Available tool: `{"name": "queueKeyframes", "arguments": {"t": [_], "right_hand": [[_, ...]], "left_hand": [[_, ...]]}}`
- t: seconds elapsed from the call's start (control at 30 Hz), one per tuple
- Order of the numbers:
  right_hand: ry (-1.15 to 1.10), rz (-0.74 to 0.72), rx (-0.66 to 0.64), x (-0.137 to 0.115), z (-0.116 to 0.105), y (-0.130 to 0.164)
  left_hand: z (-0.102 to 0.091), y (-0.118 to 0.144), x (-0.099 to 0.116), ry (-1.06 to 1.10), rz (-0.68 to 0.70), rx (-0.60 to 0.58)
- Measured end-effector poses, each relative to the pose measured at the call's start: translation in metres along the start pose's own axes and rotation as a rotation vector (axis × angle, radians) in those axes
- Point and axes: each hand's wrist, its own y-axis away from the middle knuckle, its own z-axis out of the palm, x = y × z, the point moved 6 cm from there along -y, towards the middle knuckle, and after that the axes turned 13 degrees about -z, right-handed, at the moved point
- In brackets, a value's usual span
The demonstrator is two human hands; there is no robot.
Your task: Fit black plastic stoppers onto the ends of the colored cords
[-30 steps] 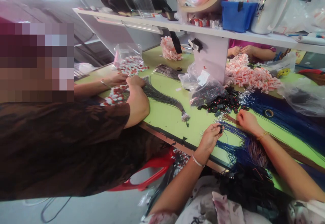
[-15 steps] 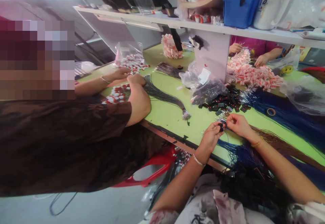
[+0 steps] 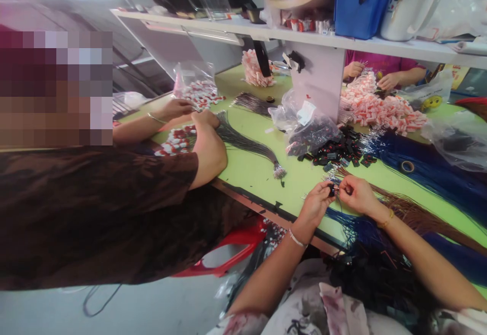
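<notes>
My left hand (image 3: 315,204) pinches a small black clip (image 3: 332,190) just above the green table (image 3: 258,170). My right hand (image 3: 355,193) is closed on a thin blue cord (image 3: 340,207) and touches the clip from the right. Bundles of blue cords (image 3: 426,168) and brown cords (image 3: 414,216) lie under and beyond my right forearm. A pile of loose black clips (image 3: 338,151) sits just beyond my hands.
A person in a brown shirt (image 3: 95,213) at my left leans on the table over a grey cord bundle (image 3: 247,145). Another person's hands (image 3: 384,79) work at red-white pieces (image 3: 380,109). A plastic bag (image 3: 308,127), tape roll (image 3: 408,166) and shelf (image 3: 304,38) stand beyond.
My right hand came from the cord bundle leftward to meet my left hand at the clip. The view shifted slightly.
</notes>
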Motion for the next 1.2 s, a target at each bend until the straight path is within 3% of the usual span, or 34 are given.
{"name": "queueKeyframes", "arguments": {"t": [0.4, 0.83, 0.97, 1.07, 1.13, 1.2], "right_hand": [[0.209, -0.199, -0.075, -0.008, 0.011, 0.000], [0.005, -0.078, -0.059, -0.003, 0.008, 0.003], [-0.153, 0.000, -0.060, 0.008, -0.017, -0.004], [-0.210, 0.078, -0.138, 0.013, -0.026, -0.012], [-0.224, 0.062, -0.287, 0.005, -0.014, -0.015], [-0.191, 0.022, -0.421, -0.009, 0.005, -0.014]], "left_hand": [[0.003, 0.003, -0.001, -0.107, 0.034, 0.061], [0.005, 0.005, -0.001, -0.128, 0.031, 0.122], [0.027, 0.037, 0.006, -0.322, 0.259, 0.156], [0.076, 0.075, -0.009, -0.726, 0.485, -0.040], [0.112, 0.097, -0.037, -1.017, 0.579, -0.325], [0.136, 0.114, -0.066, -1.190, 0.648, -0.616]]}}
